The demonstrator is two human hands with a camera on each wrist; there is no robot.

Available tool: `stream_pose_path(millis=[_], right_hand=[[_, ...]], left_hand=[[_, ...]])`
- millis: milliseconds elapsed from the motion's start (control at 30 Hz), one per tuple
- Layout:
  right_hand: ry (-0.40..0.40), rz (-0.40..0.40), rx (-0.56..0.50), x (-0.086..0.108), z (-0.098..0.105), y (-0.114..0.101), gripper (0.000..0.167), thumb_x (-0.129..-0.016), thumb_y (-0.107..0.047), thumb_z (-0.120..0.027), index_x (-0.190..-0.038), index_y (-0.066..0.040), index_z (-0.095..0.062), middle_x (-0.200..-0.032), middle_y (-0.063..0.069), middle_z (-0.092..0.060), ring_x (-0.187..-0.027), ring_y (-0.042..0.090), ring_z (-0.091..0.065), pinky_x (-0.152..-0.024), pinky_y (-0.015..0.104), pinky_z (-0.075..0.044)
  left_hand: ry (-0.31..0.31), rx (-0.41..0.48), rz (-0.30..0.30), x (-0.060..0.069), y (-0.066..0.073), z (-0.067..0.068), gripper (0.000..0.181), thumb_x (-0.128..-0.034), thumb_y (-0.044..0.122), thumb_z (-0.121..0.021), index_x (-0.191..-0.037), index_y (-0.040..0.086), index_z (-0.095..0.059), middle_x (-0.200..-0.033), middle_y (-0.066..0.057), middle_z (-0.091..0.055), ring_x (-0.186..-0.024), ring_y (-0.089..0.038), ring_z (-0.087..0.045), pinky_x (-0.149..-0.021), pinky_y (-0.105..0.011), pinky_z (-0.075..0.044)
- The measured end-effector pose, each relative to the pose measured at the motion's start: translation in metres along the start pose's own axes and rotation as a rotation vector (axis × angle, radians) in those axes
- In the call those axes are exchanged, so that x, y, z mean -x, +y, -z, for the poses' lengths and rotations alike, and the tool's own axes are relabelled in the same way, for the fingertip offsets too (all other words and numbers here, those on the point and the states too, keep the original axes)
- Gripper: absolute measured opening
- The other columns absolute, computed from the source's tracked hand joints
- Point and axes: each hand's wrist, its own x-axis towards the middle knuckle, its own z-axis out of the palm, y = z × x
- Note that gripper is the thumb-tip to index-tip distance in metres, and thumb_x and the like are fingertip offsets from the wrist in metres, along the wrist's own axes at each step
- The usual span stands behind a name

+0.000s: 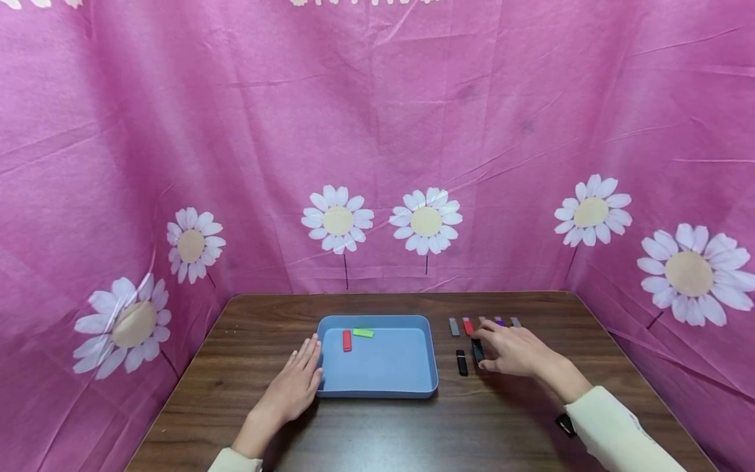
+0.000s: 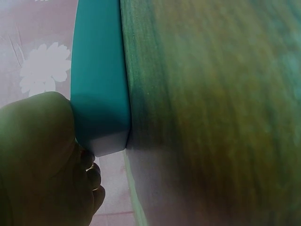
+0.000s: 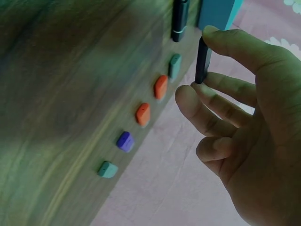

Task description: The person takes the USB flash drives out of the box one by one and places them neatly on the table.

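My right hand (image 1: 510, 349) pinches a black USB stick (image 3: 202, 60) by its two ends, between thumb and fingertips, right of the blue tray (image 1: 377, 389). A second black stick (image 1: 462, 362) with a pale band lies beside it on the table. My left hand (image 1: 293, 380) rests with extended fingers against the tray's left side. Inside the tray lie a red stick (image 1: 347, 341) and a green stick (image 1: 363, 333). Behind my right hand runs a row of small sticks: grey (image 1: 453, 327), red (image 1: 468, 326), orange-red (image 3: 143, 114), purple (image 3: 125, 141) and another grey (image 3: 108, 169).
The brown wooden table (image 1: 377, 436) ends at a pink curtain (image 1: 377, 144) printed with white flowers, which stands behind it and on both sides. A small black object (image 1: 565, 425) shows by my right sleeve.
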Motion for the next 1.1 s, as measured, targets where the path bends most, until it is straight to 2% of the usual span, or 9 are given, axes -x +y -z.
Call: stream_pose_path(millis=[33, 133, 267, 367, 467, 633, 967, 1100], right_hand=[[-0.006, -0.001, -0.006, 0.0, -0.001, 0.001, 0.057, -0.084, -0.04, -0.088, -0.131, -0.011, -0.074, -0.145, 0.022, -0.065, -0.109, 0.029, -0.075, -0.079, 0.051, -0.062], [-0.017, -0.005, -0.021, 0.001, -0.006, 0.003, 0.057, -0.083, -0.04, -0.089, -0.13, -0.011, -0.074, -0.144, 0.023, -0.064, -0.093, 0.023, -0.074, -0.073, 0.047, -0.062], [-0.011, 0.001, -0.042, 0.001, -0.012, 0.005, 0.056, -0.082, -0.039, -0.09, -0.128, -0.012, -0.074, -0.127, 0.009, -0.069, -0.07, 0.008, -0.057, -0.066, 0.039, -0.057], [-0.018, 0.002, -0.073, 0.001, -0.017, 0.007, 0.054, -0.082, -0.038, -0.09, -0.127, -0.012, -0.074, -0.11, -0.004, -0.063, -0.068, 0.003, -0.049, -0.061, 0.031, -0.049], [-0.029, -0.001, -0.1, 0.0, -0.022, 0.008, 0.051, -0.083, -0.038, -0.09, -0.124, -0.013, -0.074, -0.102, -0.009, -0.057, -0.068, 0.002, -0.046, -0.059, 0.025, -0.041], [-0.033, -0.013, -0.113, 0.001, -0.027, 0.008, 0.049, -0.082, -0.037, -0.09, -0.123, -0.014, -0.074, -0.101, -0.01, -0.056, -0.069, 0.002, -0.046, -0.059, 0.024, -0.039], [-0.025, -0.009, -0.105, 0.001, -0.03, 0.01, 0.051, -0.081, -0.038, -0.091, -0.122, -0.014, -0.074, -0.094, -0.011, -0.051, -0.068, 0.001, -0.044, -0.057, 0.024, -0.037], [-0.043, -0.019, -0.121, 0.0, -0.029, 0.009, 0.05, -0.081, -0.036, -0.091, -0.123, -0.014, -0.074, -0.097, -0.01, -0.053, -0.068, 0.001, -0.044, -0.058, 0.023, -0.037]], left_hand=[[0.001, 0.001, -0.001, 0.0, 0.0, 0.0, 0.058, -0.1137, 0.022, -0.046, -0.163, -0.007, -0.035, -0.175, -0.022, -0.027, -0.163, -0.04, -0.028, -0.131, -0.058, -0.028], [0.002, 0.0, 0.0, -0.001, 0.0, 0.001, 0.058, -0.114, 0.023, -0.046, -0.163, -0.007, -0.035, -0.175, -0.022, -0.027, -0.163, -0.039, -0.028, -0.131, -0.058, -0.028], [0.001, 0.006, 0.004, -0.001, 0.001, 0.002, 0.058, -0.114, 0.023, -0.046, -0.163, -0.007, -0.035, -0.175, -0.021, -0.027, -0.163, -0.039, -0.028, -0.131, -0.058, -0.028], [-0.005, 0.013, 0.007, -0.001, 0.001, 0.002, 0.059, -0.1139, 0.023, -0.047, -0.163, -0.006, -0.034, -0.175, -0.021, -0.027, -0.163, -0.039, -0.027, -0.131, -0.058, -0.028], [-0.007, 0.015, 0.007, 0.0, 0.002, 0.002, 0.058, -0.1139, 0.023, -0.046, -0.163, -0.007, -0.034, -0.175, -0.021, -0.027, -0.163, -0.039, -0.027, -0.131, -0.059, -0.028], [0.004, 0.017, 0.004, 0.0, 0.002, 0.002, 0.058, -0.1138, 0.023, -0.047, -0.163, -0.007, -0.035, -0.174, -0.022, -0.028, -0.163, -0.039, -0.028, -0.131, -0.059, -0.029], [-0.014, 0.006, 0.024, -0.004, -0.001, -0.001, 0.06, -0.1145, 0.025, -0.045, -0.164, -0.005, -0.032, -0.176, -0.02, -0.025, -0.164, -0.038, -0.026, -0.132, -0.057, -0.027], [-0.015, 0.009, 0.027, -0.003, -0.001, -0.001, 0.059, -0.1145, 0.025, -0.045, -0.164, -0.005, -0.033, -0.176, -0.02, -0.025, -0.164, -0.037, -0.026, -0.132, -0.057, -0.027]])
